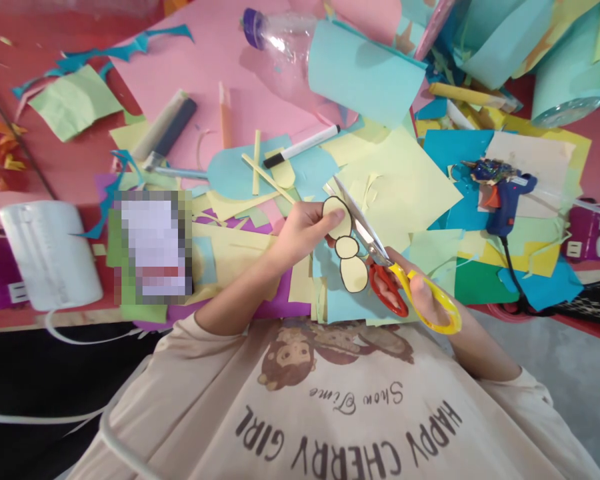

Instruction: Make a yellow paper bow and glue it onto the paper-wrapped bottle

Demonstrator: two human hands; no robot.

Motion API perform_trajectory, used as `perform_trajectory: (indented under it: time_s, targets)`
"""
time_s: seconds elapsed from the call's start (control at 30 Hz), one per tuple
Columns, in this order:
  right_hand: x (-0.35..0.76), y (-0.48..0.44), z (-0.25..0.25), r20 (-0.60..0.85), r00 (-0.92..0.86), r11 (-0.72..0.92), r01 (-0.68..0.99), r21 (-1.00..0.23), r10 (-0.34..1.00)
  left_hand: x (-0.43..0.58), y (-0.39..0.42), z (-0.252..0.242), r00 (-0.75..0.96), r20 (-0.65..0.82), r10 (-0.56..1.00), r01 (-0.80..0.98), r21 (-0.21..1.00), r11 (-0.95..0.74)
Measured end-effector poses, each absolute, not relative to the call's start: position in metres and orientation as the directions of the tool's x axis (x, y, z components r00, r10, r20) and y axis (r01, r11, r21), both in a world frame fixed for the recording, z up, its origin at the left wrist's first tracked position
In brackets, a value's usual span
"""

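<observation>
My left hand (307, 230) pinches a pale yellow paper cutout (354, 273) by its upper lobe. The cutout is bow-shaped, two rounded lobes joined by a small round middle, with a dark outline. My right hand (423, 293) grips scissors (375, 250) with one yellow and one red handle loop. Their blades point up and left, slightly parted, close along the cutout's right edge. Whether the blades touch the paper I cannot tell. Beneath both hands lie pale yellow and light blue paper sheets (395, 180).
A bottle wrapped in light blue paper (365, 70) lies at the back. A black-and-white marker (303, 145) rests on blue paper. To the right are a blue glue gun (505, 200) with its cord and another blue-wrapped container (570, 80). At left stand a white device (50, 257) and a blurred-out phone-like object (155, 247).
</observation>
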State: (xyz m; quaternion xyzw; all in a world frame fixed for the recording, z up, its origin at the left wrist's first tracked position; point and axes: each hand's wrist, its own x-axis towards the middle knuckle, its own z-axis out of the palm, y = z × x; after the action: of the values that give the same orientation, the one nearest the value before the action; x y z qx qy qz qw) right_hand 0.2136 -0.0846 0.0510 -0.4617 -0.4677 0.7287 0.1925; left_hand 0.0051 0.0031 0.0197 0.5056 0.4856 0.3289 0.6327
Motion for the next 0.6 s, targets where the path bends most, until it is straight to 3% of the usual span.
perform_trajectory:
  time_s: [0.17,0.6]
  targets:
    - [0.2126,-0.0844,0.0537,-0.496,-0.499,-0.548,0.05,-0.835,0.711,0.0026,0.0035,0.0171,0.33,-0.281,0.901,0.066,0.959,0.275]
    - [0.2172,-0.0867,0.0511,-0.521,-0.45,-0.539,0.099,-0.837,0.725,-0.0001,0.0049,0.0128,0.331,-0.296,0.896,-0.009,0.949,0.317]
